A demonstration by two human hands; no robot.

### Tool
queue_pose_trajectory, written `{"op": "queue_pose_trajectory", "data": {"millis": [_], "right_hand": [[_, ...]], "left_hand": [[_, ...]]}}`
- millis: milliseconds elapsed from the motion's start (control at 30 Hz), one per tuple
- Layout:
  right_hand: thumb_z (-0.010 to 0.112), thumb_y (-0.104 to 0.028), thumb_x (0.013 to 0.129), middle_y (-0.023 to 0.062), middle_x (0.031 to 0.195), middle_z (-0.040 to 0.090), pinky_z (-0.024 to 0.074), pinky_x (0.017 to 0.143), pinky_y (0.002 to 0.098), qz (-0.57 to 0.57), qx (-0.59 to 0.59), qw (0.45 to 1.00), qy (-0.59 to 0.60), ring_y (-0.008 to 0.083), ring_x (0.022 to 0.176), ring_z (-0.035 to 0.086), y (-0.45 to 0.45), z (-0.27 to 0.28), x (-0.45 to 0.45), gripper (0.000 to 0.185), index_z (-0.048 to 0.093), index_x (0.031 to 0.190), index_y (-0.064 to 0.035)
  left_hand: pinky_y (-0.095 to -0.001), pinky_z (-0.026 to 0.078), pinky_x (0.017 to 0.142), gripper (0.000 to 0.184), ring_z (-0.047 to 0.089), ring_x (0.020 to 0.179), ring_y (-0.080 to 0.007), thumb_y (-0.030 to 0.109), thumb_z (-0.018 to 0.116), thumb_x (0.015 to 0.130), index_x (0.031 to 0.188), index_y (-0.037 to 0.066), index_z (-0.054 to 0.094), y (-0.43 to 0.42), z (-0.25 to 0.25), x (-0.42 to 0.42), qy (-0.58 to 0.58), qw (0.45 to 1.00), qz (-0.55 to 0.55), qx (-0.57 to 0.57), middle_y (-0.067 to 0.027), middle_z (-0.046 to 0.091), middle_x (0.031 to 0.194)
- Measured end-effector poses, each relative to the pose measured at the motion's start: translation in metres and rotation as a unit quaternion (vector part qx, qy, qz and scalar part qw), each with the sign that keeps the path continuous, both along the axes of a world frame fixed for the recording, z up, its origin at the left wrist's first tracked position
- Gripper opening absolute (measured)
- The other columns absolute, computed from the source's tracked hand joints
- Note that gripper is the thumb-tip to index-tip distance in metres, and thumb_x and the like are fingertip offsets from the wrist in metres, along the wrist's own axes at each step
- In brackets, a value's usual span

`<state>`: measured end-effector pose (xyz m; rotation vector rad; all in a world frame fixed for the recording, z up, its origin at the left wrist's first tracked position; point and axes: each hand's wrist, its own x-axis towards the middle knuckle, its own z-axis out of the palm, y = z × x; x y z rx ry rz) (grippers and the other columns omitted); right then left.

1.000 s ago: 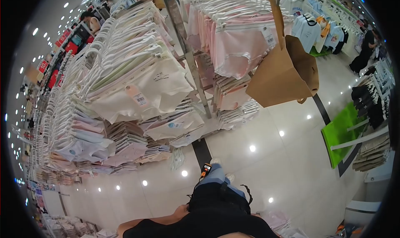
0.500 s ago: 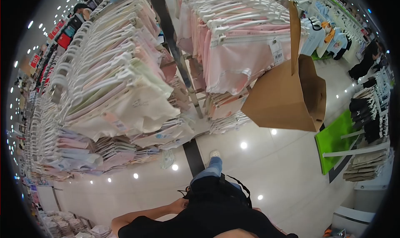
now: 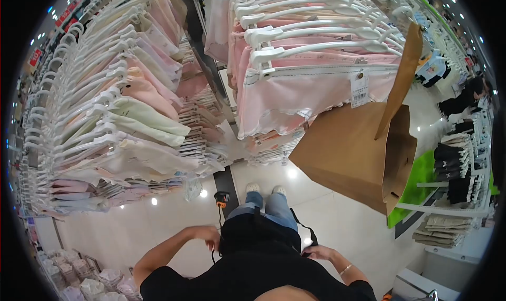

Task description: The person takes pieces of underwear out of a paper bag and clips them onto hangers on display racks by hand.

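My left hand (image 3: pixel 208 236) is at my left hip, its fingers curled beside a black waist bag (image 3: pixel 258 232); what they hold, if anything, is hidden. A thin dark cord (image 3: pixel 220 216) runs near it up to a small black and orange device (image 3: pixel 222 198). On the other side, my right hand (image 3: pixel 319 252) has its fingers closed around the end of a black strap (image 3: pixel 303 224). Ahead, a brown paper bag (image 3: pixel 342 148) hangs by its handle from the rack, in front of pink underwear (image 3: pixel 300 98) with a white price tag (image 3: pixel 359 89).
White hangers with pale underwear (image 3: pixel 142 158) fill the left rack, and a metal post (image 3: pixel 203 58) stands between the racks. A green display base (image 3: pixel 414 190) and dark clothes (image 3: pixel 448 161) are at right. Another person (image 3: pixel 464 98) stands farther off.
Both feet now show side by side. My right hand has come into view at the strap, and the orange device has appeared. The racks and paper bag look nearer.
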<state>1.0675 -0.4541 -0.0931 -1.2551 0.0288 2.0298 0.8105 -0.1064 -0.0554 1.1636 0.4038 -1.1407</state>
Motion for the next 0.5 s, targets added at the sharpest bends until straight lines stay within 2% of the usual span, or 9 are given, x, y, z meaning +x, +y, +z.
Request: {"op": "queue_pose_trajectory", "data": {"millis": [33,67,100,133,167,200,267,367,500], "right_hand": [[0.045,-0.014,0.073,0.0082,0.086,0.053,0.0372,0.072,0.0275,0.016,-0.011,0.999,-0.044,0.0163,0.079,0.050,0.003,-0.008,0.012,0.018,0.054,0.081,-0.0003],[0.043,-0.020,0.074,0.0077,0.079,0.052,0.0383,0.070,0.0283,-0.079,0.041,0.996,0.017,0.0173,0.075,0.050,0.001,-0.030,0.022,0.022,0.052,0.078,-0.0007],[0.045,-0.025,0.074,0.0066,0.070,0.051,0.0402,0.068,0.0288,-0.157,-0.061,0.984,0.065,0.0177,0.070,0.051,0.019,-0.024,0.033,0.025,0.050,0.077,-0.0002],[0.044,-0.030,0.074,0.0084,0.073,0.052,0.0397,0.068,0.0306,-0.173,-0.109,0.976,0.075,0.0192,0.068,0.050,0.022,-0.040,0.044,0.030,0.051,0.079,-0.0004],[0.046,-0.032,0.074,0.0093,0.076,0.053,0.0408,0.066,0.0302,-0.140,-0.143,0.980,-0.018,0.0191,0.069,0.051,0.022,-0.055,0.053,0.033,0.049,0.085,-0.0003],[0.046,-0.032,0.075,0.0082,0.078,0.053,0.0406,0.063,0.0272,-0.036,-0.162,0.962,-0.219,0.0172,0.070,0.051,0.031,-0.058,0.055,0.036,0.048,0.089,0.0002],[0.048,-0.036,0.075,0.0083,0.081,0.053,0.0392,0.068,0.0245,0.085,0.040,0.920,-0.380,0.0150,0.069,0.051,0.032,-0.071,0.060,0.041,0.047,0.092,0.0005],[0.046,-0.039,0.075,0.0061,0.085,0.053,0.0388,0.070,0.0236,0.140,-0.013,0.933,-0.331,0.0149,0.072,0.051,0.044,-0.067,0.092,0.044,0.046,0.099,-0.0011],[0.030,-0.036,0.080,0.0051,0.072,0.054,0.0374,0.062,0.0238,-0.058,-0.097,0.976,-0.187,0.0144,0.067,0.049,0.031,-0.065,0.114,0.042,0.052,0.083,-0.0012]], "left_hand": [[-0.0237,0.043,0.052,0.021,0.055,0.054,-0.0134,0.018,0.045,0.065,0.068,0.002,0.059,0.005,-0.013,0.005,-0.007,0.996,0.077,0.036,-0.0059,0.059,0.067],[-0.0252,0.043,0.054,0.022,0.055,0.056,-0.0145,0.019,0.044,0.067,0.068,0.002,0.058,0.003,-0.020,0.010,-0.027,0.985,0.148,0.085,-0.0070,0.059,0.067],[-0.0266,0.043,0.055,0.024,0.055,0.057,-0.0156,0.021,0.044,0.068,0.068,0.002,0.058,0.000,-0.027,0.016,-0.046,0.965,0.219,0.136,-0.0081,0.059,0.067],[-0.0281,0.043,0.056,0.024,0.055,0.060,-0.0178,0.022,0.043,0.069,0.069,0.001,0.057,-0.009,-0.039,0.020,-0.069,0.960,0.193,0.192,-0.0093,0.058,0.068],[-0.0295,0.043,0.057,0.025,0.055,0.062,-0.0200,0.023,0.043,0.070,0.070,0.001,0.056,-0.024,-0.053,0.025,-0.090,0.951,0.167,0.245,-0.0105,0.058,0.069],[-0.0310,0.042,0.059,0.026,0.055,0.065,-0.0222,0.024,0.043,0.072,0.070,0.001,0.055,-0.039,-0.062,0.033,-0.110,0.937,0.141,0.299,-0.0117,0.057,0.069],[-0.0338,0.040,0.064,0.029,0.052,0.075,-0.0275,0.028,0.045,0.074,0.076,0.001,0.052,-0.063,-0.078,0.051,-0.160,0.904,0.096,0.385,-0.0151,0.054,0.075],[-0.0337,0.039,0.065,0.030,0.050,0.077,-0.0285,0.031,0.045,0.075,0.081,0.002,0.052,-0.091,-0.091,0.076,-0.225,0.862,0.168,0.422,-0.0145,0.052,0.077],[-0.0316,0.040,0.064,0.034,0.051,0.073,-0.0250,0.035,0.047,0.074,0.074,0.001,0.051,-0.108,-0.089,0.094,-0.148,0.877,0.205,0.408,-0.0135,0.053,0.073]]}}
